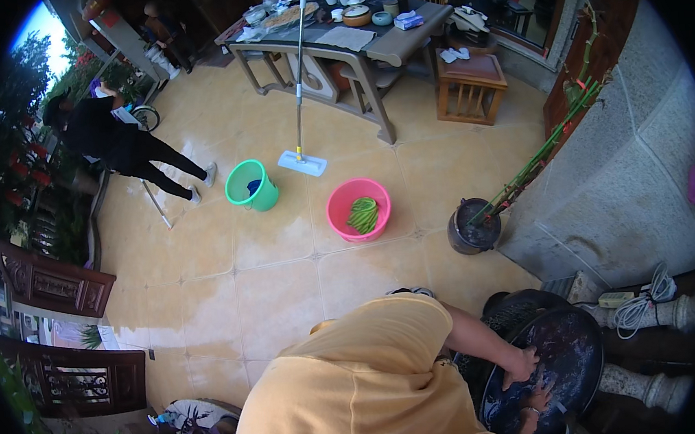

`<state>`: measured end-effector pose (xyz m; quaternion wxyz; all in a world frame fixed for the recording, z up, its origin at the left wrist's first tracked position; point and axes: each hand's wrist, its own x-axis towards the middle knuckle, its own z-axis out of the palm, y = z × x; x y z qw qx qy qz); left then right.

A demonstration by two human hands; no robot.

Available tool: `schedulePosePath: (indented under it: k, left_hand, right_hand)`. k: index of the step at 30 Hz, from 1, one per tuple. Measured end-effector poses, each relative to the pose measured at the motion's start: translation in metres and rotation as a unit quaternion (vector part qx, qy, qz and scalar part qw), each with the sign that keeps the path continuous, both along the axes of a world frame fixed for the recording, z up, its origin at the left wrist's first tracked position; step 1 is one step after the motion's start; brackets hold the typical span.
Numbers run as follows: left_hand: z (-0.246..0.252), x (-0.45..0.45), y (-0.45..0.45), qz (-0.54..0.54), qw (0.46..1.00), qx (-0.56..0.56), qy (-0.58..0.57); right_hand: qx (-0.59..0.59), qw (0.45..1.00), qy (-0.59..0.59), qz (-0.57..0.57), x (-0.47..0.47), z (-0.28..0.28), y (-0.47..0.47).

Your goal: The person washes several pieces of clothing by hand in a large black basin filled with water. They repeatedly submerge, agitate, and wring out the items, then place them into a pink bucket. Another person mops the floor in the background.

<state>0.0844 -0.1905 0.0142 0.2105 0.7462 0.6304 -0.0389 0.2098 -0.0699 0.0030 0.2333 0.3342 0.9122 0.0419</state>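
At the lower right, my left hand (520, 365) reaches into a dark round tub (591, 344) with its thumb apart from its fingers. Just below it, my right hand (539, 399) has its fingers spread and a bracelet on the wrist. The two hands are close together over the tub's dark, wet-looking, pale-streaked inside. Neither visibly holds anything; whether a dark cloth or only liquid lies under them cannot be told. My yellow shirt (361, 387) fills the lower middle and hides part of the arms.
A pink basin (334, 221) holds a green cloth (363, 216). Near it are a green bucket (269, 195), a flat mop (302, 163) and a potted plant (474, 234). A person in black (111, 134) stands left. Behind is a laden table (398, 48); coiled cable (642, 307) lies right.
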Motion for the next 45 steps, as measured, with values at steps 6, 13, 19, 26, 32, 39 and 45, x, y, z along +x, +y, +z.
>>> schedulePosePath:
  k: [6, 13, 19, 26, 32, 39, 45]
  left_hand:
    - [-0.017, 0.003, 0.009, -0.001, 0.996, -0.068, -0.051]
    - [-0.009, -0.008, 0.01, -0.001, 0.99, -0.115, -0.079]
    - [0.012, -0.03, 0.015, 0.09, 0.956, -0.116, -0.253]
    - [0.012, -0.013, 0.068, 0.476, 0.635, 0.084, -0.602]
    - [0.017, 0.023, 0.092, 0.526, 0.556, -0.046, -0.642]
    - [0.024, 0.021, 0.083, 0.546, 0.542, -0.053, -0.637]
    - [0.029, -0.018, 0.069, 0.535, 0.531, 0.063, -0.654]
  right_hand:
    - [-0.024, 0.996, -0.079, -0.015, 0.002, -0.073, 0.026]
    - [-0.158, 0.981, 0.089, -0.075, 0.011, -0.093, 0.077]
    - [-0.301, 0.822, 0.468, -0.12, 0.032, -0.006, 0.071]
    - [-0.228, 0.77, 0.581, -0.135, -0.001, 0.131, 0.003]
    - [-0.138, 0.791, 0.595, -0.033, -0.036, 0.115, -0.03]
    - [-0.018, 0.85, 0.514, 0.116, 0.0, 0.002, 0.066]
    - [-0.005, 0.885, 0.465, 0.034, 0.072, -0.063, 0.108]
